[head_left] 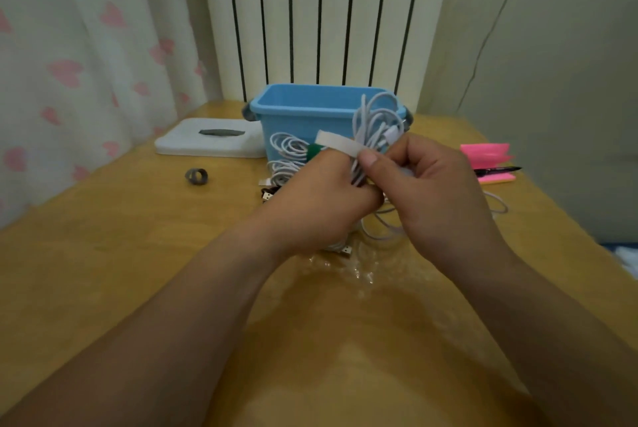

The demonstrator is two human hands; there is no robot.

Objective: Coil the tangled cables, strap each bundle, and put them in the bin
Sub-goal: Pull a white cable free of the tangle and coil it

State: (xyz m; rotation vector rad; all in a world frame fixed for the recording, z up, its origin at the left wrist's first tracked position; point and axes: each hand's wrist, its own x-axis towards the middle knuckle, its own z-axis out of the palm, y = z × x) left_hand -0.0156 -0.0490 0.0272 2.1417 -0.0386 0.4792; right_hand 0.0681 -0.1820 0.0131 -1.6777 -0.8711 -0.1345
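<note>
No legible text, labels, brands or numbers in view. Blue bin [293, 122], pink sticky notes [486, 152] and pen [499, 171] carry no readable markings.

A single wide-angle view sits at the person's head, above the near edge of the tabletop [121, 254], and faces forward and down. Both forearms run in from the bottom corners. The left hand [317, 198] and right hand [435, 185] meet round a white cable coil [376, 119] close to the lens, at mid-frame. Far off stand a radiator [324, 12], a curtain [86, 46] on the left and a wall [552, 81] on the right.
</note>
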